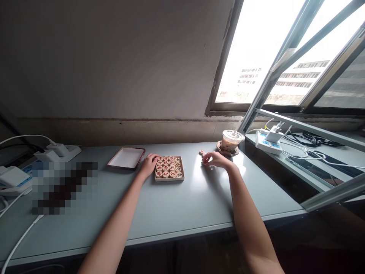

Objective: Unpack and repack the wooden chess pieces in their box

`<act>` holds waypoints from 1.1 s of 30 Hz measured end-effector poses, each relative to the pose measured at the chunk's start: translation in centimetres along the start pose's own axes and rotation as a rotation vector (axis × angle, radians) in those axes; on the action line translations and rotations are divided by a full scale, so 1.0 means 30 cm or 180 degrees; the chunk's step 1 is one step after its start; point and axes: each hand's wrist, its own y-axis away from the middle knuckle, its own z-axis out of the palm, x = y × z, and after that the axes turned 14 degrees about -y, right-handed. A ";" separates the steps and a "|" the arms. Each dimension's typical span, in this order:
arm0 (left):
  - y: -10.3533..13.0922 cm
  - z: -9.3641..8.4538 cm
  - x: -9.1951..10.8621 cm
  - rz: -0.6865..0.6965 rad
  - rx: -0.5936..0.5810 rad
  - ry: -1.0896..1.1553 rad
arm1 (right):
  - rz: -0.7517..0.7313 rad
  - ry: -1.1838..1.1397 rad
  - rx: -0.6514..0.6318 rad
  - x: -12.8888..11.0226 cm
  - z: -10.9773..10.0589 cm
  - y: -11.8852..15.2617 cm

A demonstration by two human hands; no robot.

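Observation:
An open box (pixel 170 180) of round wooden pieces with red and black characters lies in the middle of the table. Against its left edge rests my left hand (pixel 149 165), fingers together at the box's upper left corner. To the right of the box, my right hand (pixel 214 159) has its fingers pinched down at the tabletop around a small round piece, partly hidden by the fingers. Just beyond those fingertips lies a loose wooden piece (pixel 201 152). A shallow lid (pixel 127 158) with a white inside and dark red rim lies left of my left hand.
A lidded drink cup (pixel 232 141) with a straw stands in a brown carrier behind my right hand. Power strips with white plugs sit at the far left (pixel 72 151) and on the right-hand table (pixel 268 142). A metal frame (pixel 256 101) rises at the right.

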 end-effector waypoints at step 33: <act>0.003 0.001 0.004 -0.0033 0.0059 -0.0009 | -0.0283 0.1703 0.1734 -0.035 0.191 -0.156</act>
